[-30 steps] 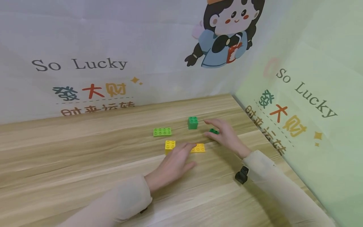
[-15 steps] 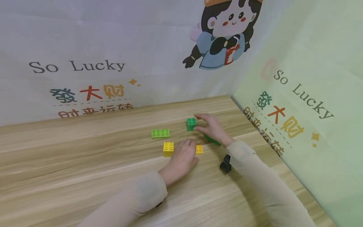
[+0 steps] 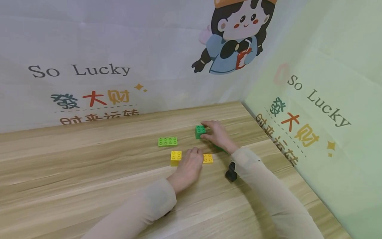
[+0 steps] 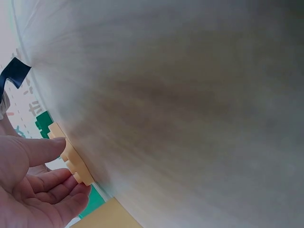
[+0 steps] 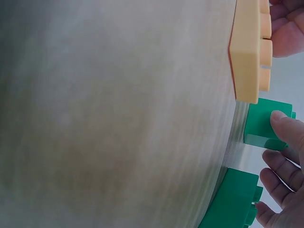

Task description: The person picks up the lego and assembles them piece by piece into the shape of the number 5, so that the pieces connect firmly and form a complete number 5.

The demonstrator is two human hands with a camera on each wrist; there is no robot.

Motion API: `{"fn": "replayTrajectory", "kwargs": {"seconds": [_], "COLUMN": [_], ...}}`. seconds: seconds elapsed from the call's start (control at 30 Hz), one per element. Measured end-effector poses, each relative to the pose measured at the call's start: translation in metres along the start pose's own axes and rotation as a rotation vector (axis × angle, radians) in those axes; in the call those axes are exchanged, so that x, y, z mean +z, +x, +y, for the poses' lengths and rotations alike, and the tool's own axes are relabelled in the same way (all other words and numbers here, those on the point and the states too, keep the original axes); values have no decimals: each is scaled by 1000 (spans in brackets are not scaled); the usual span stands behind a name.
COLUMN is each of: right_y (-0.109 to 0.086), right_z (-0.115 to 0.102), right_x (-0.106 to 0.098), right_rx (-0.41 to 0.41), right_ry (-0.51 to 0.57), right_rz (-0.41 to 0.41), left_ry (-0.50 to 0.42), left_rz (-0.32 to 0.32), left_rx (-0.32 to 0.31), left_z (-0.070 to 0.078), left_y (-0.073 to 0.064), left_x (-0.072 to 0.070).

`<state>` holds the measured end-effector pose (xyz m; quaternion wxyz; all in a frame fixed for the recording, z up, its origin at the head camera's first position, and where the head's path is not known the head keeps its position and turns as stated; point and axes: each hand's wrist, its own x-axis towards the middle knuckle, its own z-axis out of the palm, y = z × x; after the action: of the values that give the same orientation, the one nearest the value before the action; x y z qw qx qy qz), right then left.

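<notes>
Thumb and index finger of my right hand (image 3: 221, 136) pinch a tall green toy building brick (image 3: 198, 133) from its right side; in the right wrist view the thumb lies against its face (image 5: 260, 121). Under that hand, largely covered, is a second green brick (image 5: 232, 199). My left hand (image 3: 189, 167) covers the left end of a flat orange-yellow brick (image 3: 208, 158). Its thumb and loosely bent fingers lie right at the studs in the left wrist view; I cannot tell whether they grip it. A tall yellow brick (image 3: 174, 161) stands just left of that hand.
A flat light green brick (image 3: 167, 141) lies left of the tall green one. The wooden tabletop (image 3: 89, 172) meets a printed white wall cloth (image 3: 167, 96) at the back and a pale green-tinted one (image 3: 322, 172) on the right. A black wrist camera (image 3: 231, 172) hangs under the right sleeve.
My right hand has moved left from the second green brick and taken hold of the tall green one. My left hand has moved right, off the yellow brick, over the orange-yellow one.
</notes>
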<state>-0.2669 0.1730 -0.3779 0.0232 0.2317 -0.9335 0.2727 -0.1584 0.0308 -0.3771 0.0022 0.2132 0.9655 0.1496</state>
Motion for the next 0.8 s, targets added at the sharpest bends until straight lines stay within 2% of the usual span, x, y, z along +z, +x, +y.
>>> {"fn": "replayTrajectory", "kwargs": {"seconds": [0.27,0.43,0.57,0.7,0.8], "right_y": [2,0,-6,-19,-32], "right_z": [-2,-3,-4,-6,-8], "right_x": [0,1,-1,-6,-10], "right_rx": [32,43,-4,-76,-97], "right_ry": [-17,6,28,71,122], "right_rz": [2,6,58,126,148], "left_ry": [77,109,137,148,135], "left_rz": [9,38,55,34,13], "left_rx": [28,55,78,93,97], "left_z": [0,-1,0,0,0], "left_y": [1,0,-2,-5,-7], "left_x": [0,3,4,3,2]}}
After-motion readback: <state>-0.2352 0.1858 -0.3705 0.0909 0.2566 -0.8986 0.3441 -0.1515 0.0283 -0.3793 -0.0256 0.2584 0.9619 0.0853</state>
